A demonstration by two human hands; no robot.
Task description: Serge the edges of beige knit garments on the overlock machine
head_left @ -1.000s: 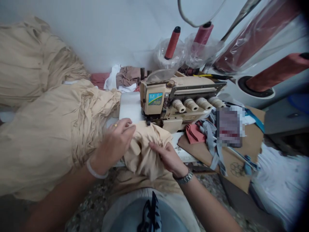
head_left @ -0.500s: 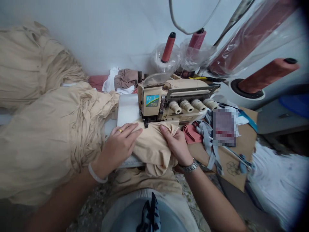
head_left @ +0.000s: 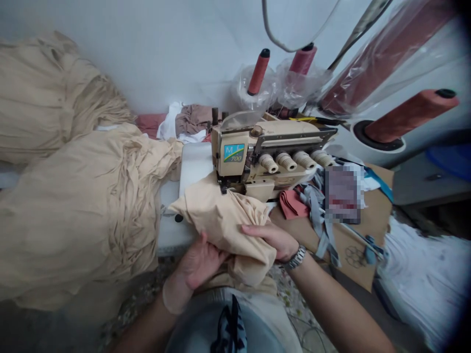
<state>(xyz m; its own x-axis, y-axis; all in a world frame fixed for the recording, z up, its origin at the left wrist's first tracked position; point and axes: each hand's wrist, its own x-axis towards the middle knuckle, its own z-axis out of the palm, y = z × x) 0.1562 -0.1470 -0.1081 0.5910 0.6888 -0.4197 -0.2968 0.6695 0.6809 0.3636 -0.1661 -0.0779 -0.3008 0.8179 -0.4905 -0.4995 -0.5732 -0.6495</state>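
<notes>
A beige piece of fabric (head_left: 224, 211) lies bunched under the presser foot (head_left: 223, 186) of the overlock sewing machine (head_left: 233, 152) and drapes over the front table edge. My right hand (head_left: 275, 239) grips its right side, thumb on top and fingers underneath. At the front left of the cloth, my left hand (head_left: 202, 260) is turned palm up. Its thumb stands apart from the fingers, whose tips go out of sight beneath the fabric. One corner of the cloth points left across the white machine table (head_left: 171, 230).
Large heaps of beige fabric (head_left: 77, 206) fill the left side. Thread cones (head_left: 258, 71) stand behind the machine, with another cone (head_left: 408, 117) at right. Coral cloth (head_left: 293, 203), grey strips and cardboard (head_left: 353, 250) lie right of it. White cloth (head_left: 427, 279) is piled lower right.
My left hand has left the cloth beside the presser foot, come toward me and turned palm up under the front edge. My right hand has drawn the fabric's right side nearer.
</notes>
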